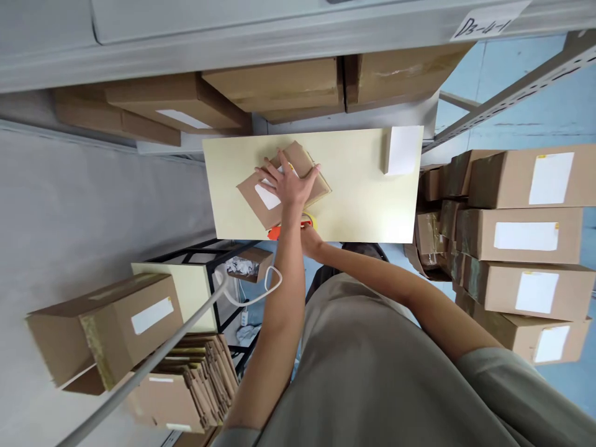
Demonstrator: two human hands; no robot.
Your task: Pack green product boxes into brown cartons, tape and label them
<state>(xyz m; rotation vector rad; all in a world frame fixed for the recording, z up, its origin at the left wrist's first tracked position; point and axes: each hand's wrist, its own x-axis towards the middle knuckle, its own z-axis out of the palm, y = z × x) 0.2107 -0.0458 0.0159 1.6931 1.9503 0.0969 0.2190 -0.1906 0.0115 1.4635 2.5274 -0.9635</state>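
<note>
A small cardboard box (251, 197) lies turned at an angle on the pale yellow tabletop (363, 211). A white label (267, 196) shows on its upper face, partly covered by my fingers. My left hand (291, 186) rests flat on the box with its fingers spread. Just below it, at the table's front edge, my right hand (311, 242) is closed around a red-orange tape dispenser (274, 233) with a yellowish roll. My left forearm crosses in front of the dispenser and hides its middle.
A white box (403, 151) stands at the table's back right. Shelved cartons (279, 87) line the back under a grey shelf beam (279, 53). Labelled cartons (526, 233) are stacked at right. At left are an open carton (125, 323), folded cardboard (186, 385) and a pale bent pole (177, 338).
</note>
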